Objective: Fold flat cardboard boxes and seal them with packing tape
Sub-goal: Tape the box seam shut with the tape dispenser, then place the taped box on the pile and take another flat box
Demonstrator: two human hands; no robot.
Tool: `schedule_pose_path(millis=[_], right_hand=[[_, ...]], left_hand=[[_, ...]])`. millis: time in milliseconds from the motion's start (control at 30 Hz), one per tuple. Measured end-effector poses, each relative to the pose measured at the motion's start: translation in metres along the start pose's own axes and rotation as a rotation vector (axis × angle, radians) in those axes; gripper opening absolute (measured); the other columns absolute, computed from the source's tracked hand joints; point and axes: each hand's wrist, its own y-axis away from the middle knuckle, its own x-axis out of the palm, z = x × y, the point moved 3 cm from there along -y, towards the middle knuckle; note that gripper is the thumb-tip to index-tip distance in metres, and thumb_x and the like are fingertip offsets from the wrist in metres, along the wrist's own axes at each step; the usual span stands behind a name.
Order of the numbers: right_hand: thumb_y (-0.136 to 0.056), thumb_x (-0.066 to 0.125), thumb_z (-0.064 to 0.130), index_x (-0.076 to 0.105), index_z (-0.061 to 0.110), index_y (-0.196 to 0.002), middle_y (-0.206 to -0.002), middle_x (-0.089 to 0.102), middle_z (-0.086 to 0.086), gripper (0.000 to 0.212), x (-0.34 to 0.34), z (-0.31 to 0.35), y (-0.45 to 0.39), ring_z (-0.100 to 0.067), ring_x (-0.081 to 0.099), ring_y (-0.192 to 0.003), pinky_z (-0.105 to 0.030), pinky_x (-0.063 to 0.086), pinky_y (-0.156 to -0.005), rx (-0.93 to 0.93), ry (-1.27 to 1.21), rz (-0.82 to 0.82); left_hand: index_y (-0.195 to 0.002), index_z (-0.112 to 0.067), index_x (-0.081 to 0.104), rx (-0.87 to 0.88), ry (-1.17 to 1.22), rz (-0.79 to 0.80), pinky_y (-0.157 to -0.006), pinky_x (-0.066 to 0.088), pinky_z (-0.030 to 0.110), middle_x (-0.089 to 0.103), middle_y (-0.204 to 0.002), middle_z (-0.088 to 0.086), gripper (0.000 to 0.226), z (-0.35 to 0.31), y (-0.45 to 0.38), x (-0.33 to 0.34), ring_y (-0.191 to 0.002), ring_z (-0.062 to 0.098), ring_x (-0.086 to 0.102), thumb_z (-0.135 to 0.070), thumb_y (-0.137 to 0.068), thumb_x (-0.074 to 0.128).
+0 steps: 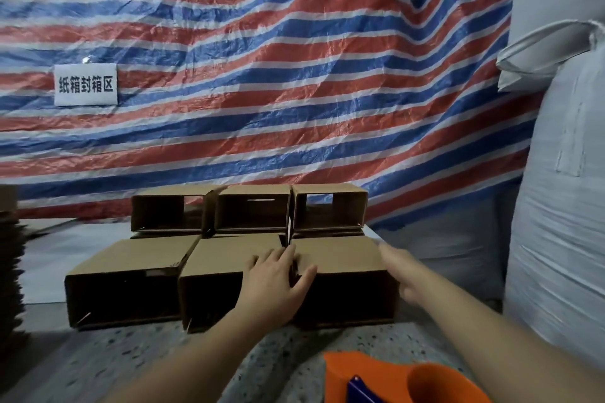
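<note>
Boxes (209, 258) stand erected in two rows on the floor, ends unsealed — I see no tape yet. My left hand (278, 278) and blurred right hand (402, 271) rest spread-fingered on the front-right box (337, 252), gripping nothing — orange tape dispenser (393, 379) waits nearby.

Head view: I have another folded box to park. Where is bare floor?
Bare white sheet left of the boxes, bordered by the flat cardboard stack; speckled floor in front of the front-left box. Crowded on the right, where both hands are at the front-right box.
</note>
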Motion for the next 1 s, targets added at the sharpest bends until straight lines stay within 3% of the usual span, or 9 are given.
schedule_pose_path(millis=[67, 133, 267, 367, 533, 700, 833, 933, 1000], right_hand=[[-0.103, 0.047, 0.026, 0.058, 0.019, -0.131, -0.119, 0.065, -0.011, 0.031, 0.003, -0.001, -0.003, -0.026, 0.061, -0.108, -0.035, 0.05, -0.088, 0.001, 0.068, -0.007], [-0.104, 0.041, 0.018, 0.055, 0.016, -0.137, -0.121, 0.062, -0.013, 0.036, 0.004, -0.001, -0.006, -0.027, 0.059, -0.109, -0.037, 0.049, -0.095, -0.005, 0.124, -0.029], [-0.107, 0.035, 0.018, 0.051, 0.017, -0.142, -0.125, 0.061, -0.01, 0.038, 0.007, 0.006, -0.008, -0.025, 0.057, -0.111, -0.037, 0.046, -0.102, -0.025, 0.211, 0.007], [-0.11, 0.031, 0.025, 0.045, 0.017, -0.146, -0.136, 0.052, -0.007, 0.04, 0.005, 0.016, -0.001, -0.021, 0.047, -0.115, -0.034, 0.035, -0.103, -0.049, 0.305, 0.042], [-0.108, 0.021, 0.049, 0.018, 0.013, -0.16, -0.165, 0.023, -0.01, 0.063, -0.003, 0.027, 0.002, -0.028, 0.027, -0.15, -0.043, 0.026, -0.121, -0.016, 0.438, 0.017], [-0.108, 0.022, 0.048, 0.016, 0.012, -0.16, -0.166, 0.021, -0.011, 0.064, -0.007, 0.033, 0.016, -0.029, 0.025, -0.151, -0.045, 0.026, -0.119, -0.085, 0.529, -0.019], [-0.107, 0.029, 0.042, 0.032, 0.007, -0.154, -0.155, 0.039, -0.014, 0.059, -0.007, 0.039, 0.035, -0.029, 0.044, -0.137, -0.042, 0.038, -0.109, -0.176, 0.607, -0.104], [-0.105, 0.037, 0.04, 0.053, 0.008, -0.128, -0.122, 0.058, -0.011, 0.043, -0.001, 0.048, 0.067, -0.02, 0.057, -0.099, -0.036, 0.048, -0.086, -0.335, 0.801, -0.201], [-0.103, 0.043, 0.04, 0.055, 0.016, -0.111, -0.11, 0.056, -0.002, 0.027, 0.007, 0.057, 0.095, -0.018, 0.057, -0.093, -0.037, 0.052, -0.082, -0.484, 0.916, -0.267]], left_hand=[[-0.147, -0.03, 0.038, 0.009, -0.039, -0.013, -0.112, 0.022, 0.039, 0.048, -0.146, -0.007, 0.075, 0.0, -0.001, 0.0, -0.136, 0.016, 0.039, -0.073, -0.091, 0.013], [-0.132, -0.031, 0.052, 0.015, -0.091, -0.042, -0.106, 0.03, 0.039, 0.057, -0.132, -0.007, 0.061, -0.002, -0.003, -0.003, -0.126, 0.016, 0.048, -0.066, -0.096, 0.019], [-0.111, -0.03, 0.061, 0.0, -0.14, -0.033, -0.097, 0.039, 0.038, 0.063, -0.112, -0.006, 0.048, -0.01, -0.007, -0.006, -0.11, 0.019, 0.055, -0.057, -0.1, 0.023], [-0.111, -0.028, 0.062, -0.023, -0.158, -0.026, -0.097, 0.038, 0.039, 0.063, -0.112, -0.004, 0.048, -0.013, -0.008, -0.005, -0.111, 0.021, 0.055, -0.055, -0.101, 0.025], [-0.119, -0.026, 0.059, -0.036, -0.118, -0.083, -0.093, 0.04, 0.037, 0.062, -0.119, -0.003, 0.045, -0.017, -0.009, -0.008, -0.112, 0.022, 0.056, -0.053, -0.102, 0.028], [-0.125, -0.024, 0.052, 0.011, -0.058, -0.148, -0.088, 0.042, 0.034, 0.061, -0.12, -0.003, 0.041, -0.019, 0.0, -0.022, -0.109, 0.021, 0.057, -0.049, -0.102, 0.029], [-0.117, -0.025, 0.055, 0.036, -0.042, -0.143, -0.088, 0.042, 0.031, 0.061, -0.116, -0.005, 0.032, -0.017, 0.015, -0.047, -0.105, 0.018, 0.056, -0.044, -0.103, 0.034], [-0.113, -0.027, 0.057, 0.063, 0.014, -0.185, -0.082, 0.046, 0.03, 0.061, -0.109, -0.008, 0.029, -0.017, 0.036, -0.081, -0.099, 0.015, 0.057, -0.042, -0.102, 0.035], [-0.112, -0.026, 0.058, 0.082, 0.081, -0.218, -0.078, 0.048, 0.03, 0.062, -0.107, -0.008, 0.03, -0.016, 0.055, -0.111, -0.096, 0.015, 0.059, -0.042, -0.101, 0.036]])
